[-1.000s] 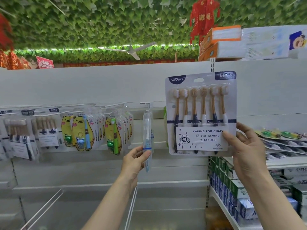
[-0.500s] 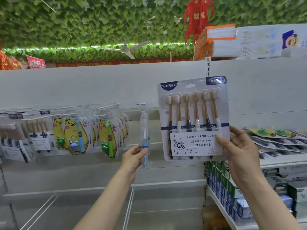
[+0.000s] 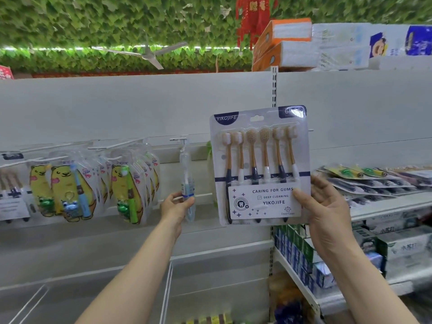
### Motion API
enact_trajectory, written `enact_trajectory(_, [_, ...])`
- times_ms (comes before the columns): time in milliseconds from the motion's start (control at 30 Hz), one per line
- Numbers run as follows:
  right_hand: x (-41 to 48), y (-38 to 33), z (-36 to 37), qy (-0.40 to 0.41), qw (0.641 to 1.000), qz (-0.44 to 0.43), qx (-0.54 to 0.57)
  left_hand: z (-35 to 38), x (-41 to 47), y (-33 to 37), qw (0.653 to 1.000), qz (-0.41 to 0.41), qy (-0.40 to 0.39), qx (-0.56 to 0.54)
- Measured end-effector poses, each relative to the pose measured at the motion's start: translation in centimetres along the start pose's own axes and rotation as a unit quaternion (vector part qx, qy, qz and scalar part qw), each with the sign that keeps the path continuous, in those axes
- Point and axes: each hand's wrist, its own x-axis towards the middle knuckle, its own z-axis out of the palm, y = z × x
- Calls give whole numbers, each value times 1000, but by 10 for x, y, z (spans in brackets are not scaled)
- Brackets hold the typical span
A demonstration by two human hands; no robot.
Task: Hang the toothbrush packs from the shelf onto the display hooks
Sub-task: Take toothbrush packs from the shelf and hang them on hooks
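Observation:
My right hand [image 3: 327, 206] holds a flat pack of six toothbrushes [image 3: 259, 164] upright by its lower right corner, in front of the white back panel. Its hanging slot is near the top edge. To its left, a slim clear toothbrush pack [image 3: 187, 181] hangs edge-on from a display hook [image 3: 180, 138]; my left hand [image 3: 175, 206] pinches its lower part. More hooks [image 3: 117, 143] to the left carry yellow cartoon toothbrush packs [image 3: 126, 190]. Several more toothbrush packs [image 3: 369, 181] lie flat on the shelf at the right.
Boxed goods [image 3: 301, 256] fill the lower right shelves. Tissue packs [image 3: 287, 45] sit on top of the unit. White wire dividers [image 3: 166, 293] run across the low shelf under my arms. Further packs [image 3: 11, 197] hang at the far left.
The six-brush pack in my right hand has come lower and a little leftward against the panel. My left hand has stayed on the hanging slim pack.

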Motion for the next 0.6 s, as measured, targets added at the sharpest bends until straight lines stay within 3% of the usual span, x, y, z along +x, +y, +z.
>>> enact_trajectory(400, [-42, -7, 8, 47, 998, 28, -16, -5, 2, -6, 998, 51, 13, 35])
enact_trajectory(600, [-71, -12, 13, 41, 998, 33, -37, -24, -49, -1, 995, 95, 24, 30])
